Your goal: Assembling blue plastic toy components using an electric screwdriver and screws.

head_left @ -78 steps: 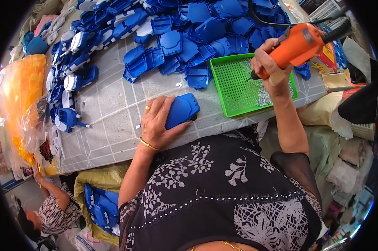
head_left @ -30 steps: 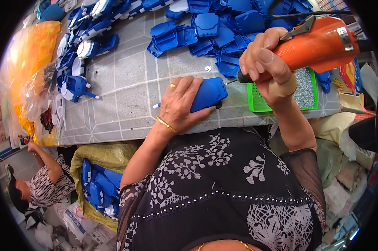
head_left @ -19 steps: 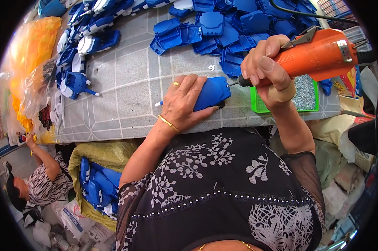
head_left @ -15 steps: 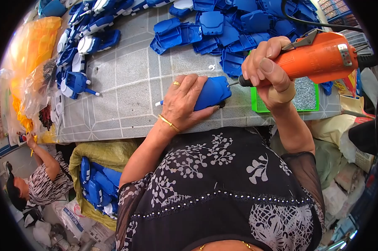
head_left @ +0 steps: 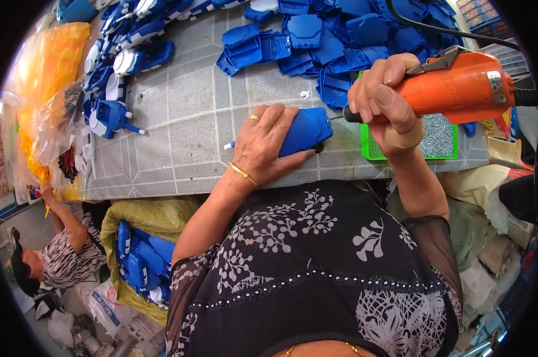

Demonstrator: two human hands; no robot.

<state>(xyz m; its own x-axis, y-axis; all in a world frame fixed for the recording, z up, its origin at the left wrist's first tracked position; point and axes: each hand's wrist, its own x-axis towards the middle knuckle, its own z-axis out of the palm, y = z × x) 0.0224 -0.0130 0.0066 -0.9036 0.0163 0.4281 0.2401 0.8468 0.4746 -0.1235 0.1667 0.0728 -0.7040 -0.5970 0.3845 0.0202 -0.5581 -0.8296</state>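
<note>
Worker's-eye view of a bench topped with a grey sheet (head_left: 185, 119) printed in a tile pattern of pale lines. The left hand (head_left: 266, 146) lies palm-down, fingers spread and curled over a smooth, rounded blue plastic shell (head_left: 304, 131), pressing it flat against the sheet near the bench's front edge; a ring and a thin gold bangle show on this hand. The right hand (head_left: 382, 98) is clenched in a full fist round the barrel of an orange electric screwdriver (head_left: 459, 89), a glossy cylindrical body with a metal lever along its top and a black cable (head_left: 423, 27) leaving its rear. The tool's thin steel bit (head_left: 336, 118) points left, its tip meeting the right end of the shell. Just behind the right wrist sits a shallow green plastic tray (head_left: 373, 152), square-cornered, its floor covered with fine grey screws that read as a granular mass. A heap of moulded blue shells (head_left: 340, 35), angular and ribbed, fills the far side of the bench. At left, blue-and-white assembled pieces (head_left: 111, 116) lie beside crinkled translucent orange bags (head_left: 42, 71). Below the bench, a yellow-green woven sack (head_left: 153, 217) holds more blue parts; another person (head_left: 60, 256) in a patterned top crouches beside it
</note>
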